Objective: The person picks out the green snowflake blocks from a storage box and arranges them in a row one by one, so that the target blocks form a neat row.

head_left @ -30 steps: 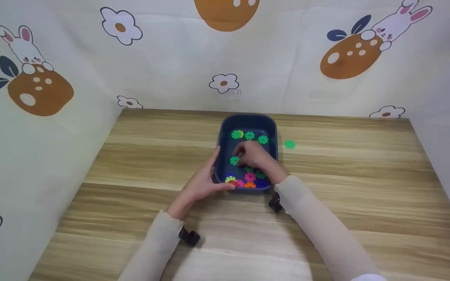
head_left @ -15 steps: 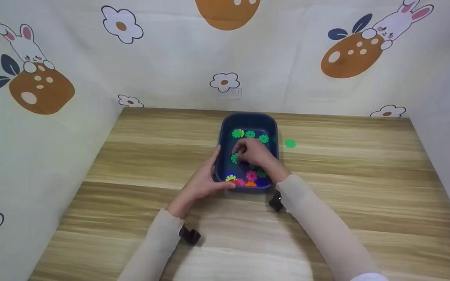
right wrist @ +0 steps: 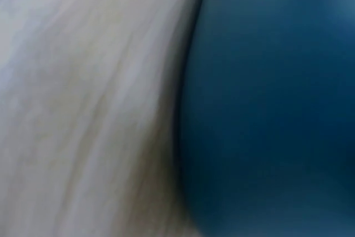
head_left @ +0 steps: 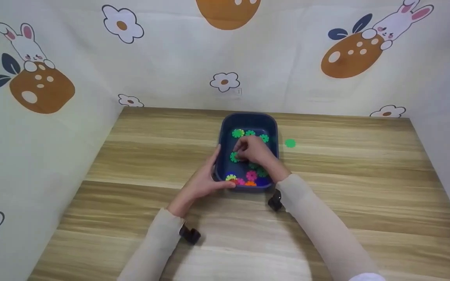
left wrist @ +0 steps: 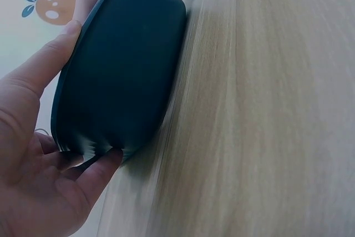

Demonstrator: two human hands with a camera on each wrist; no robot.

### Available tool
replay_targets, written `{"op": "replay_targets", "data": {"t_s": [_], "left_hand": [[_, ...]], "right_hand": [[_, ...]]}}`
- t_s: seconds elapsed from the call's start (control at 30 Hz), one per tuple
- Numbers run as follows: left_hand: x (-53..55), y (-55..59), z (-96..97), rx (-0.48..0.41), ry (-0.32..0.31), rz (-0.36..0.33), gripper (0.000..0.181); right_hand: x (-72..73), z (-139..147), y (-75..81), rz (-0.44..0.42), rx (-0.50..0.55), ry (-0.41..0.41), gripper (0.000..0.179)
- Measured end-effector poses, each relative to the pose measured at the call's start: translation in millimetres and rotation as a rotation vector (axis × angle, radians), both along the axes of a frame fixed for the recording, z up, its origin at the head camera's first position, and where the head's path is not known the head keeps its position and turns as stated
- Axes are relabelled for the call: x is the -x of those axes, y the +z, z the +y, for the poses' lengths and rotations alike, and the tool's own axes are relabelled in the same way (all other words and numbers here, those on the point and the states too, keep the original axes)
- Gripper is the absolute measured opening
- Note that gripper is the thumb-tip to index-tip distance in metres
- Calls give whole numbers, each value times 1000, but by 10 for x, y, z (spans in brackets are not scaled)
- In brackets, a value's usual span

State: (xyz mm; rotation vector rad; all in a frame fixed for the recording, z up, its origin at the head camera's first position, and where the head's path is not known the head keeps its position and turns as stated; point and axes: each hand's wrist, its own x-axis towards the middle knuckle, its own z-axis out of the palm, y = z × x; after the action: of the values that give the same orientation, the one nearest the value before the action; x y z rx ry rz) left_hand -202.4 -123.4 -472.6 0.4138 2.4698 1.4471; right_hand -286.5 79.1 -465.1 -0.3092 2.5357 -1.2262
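Observation:
A dark blue plastic bin [head_left: 220, 136] holds several small notched building discs. My left hand [head_left: 199, 185] grips its near left corner, thumb along the near rim; in the left wrist view the fingers [left wrist: 100, 176] bend against the bin's outer wall [left wrist: 125, 65]. My right hand [head_left: 255, 150] reaches inside and pinches a green notched disc [head_left: 234, 157] over the bin's middle. More green discs [head_left: 264, 138] lie at the far end. Pink [head_left: 251, 175], orange [head_left: 250, 184] and yellow discs [head_left: 231, 178] lie at the near end. The right wrist view shows the bin's wall [right wrist: 266, 104], blurred, and no fingers.
One green disc [head_left: 290, 143] lies on the wood-grain table [head_left: 346, 164], right of the bin. A printed cloth [head_left: 170, 58] with rabbits and flowers hangs behind the table. Black wrist cameras [head_left: 190, 234] sit under both sleeves.
My right hand, with the green disc, has shifted slightly toward the bin's far end. The left hand keeps its grip on the bin.

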Motion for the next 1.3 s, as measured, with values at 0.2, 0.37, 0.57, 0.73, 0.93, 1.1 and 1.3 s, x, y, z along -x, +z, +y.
{"op": "replay_targets", "data": {"t_s": [0.2,0.37,0.57,0.73,0.93,1.1,1.3], "left_hand": [[-3,20,2,12,6,-5,116],[-13,27,12,16,13,-18,115],[-29,44,15,23,28,-40,115],[-32,57,13,25,27,-37,115],[-34,56,16,31,29,-30,115],[-31,49,20,30,36,-29,115],[-27,48,20,26,37,-14,116]], "right_hand": [[11,9,26,-5,38,-19,9],[17,35,62,-11,81,-37,10],[26,62,126,-7,106,-51,10],[42,106,177,6,144,-69,10],[50,167,277,31,151,-84,11],[60,227,346,38,174,-91,13],[71,303,429,25,218,-108,19]]}}
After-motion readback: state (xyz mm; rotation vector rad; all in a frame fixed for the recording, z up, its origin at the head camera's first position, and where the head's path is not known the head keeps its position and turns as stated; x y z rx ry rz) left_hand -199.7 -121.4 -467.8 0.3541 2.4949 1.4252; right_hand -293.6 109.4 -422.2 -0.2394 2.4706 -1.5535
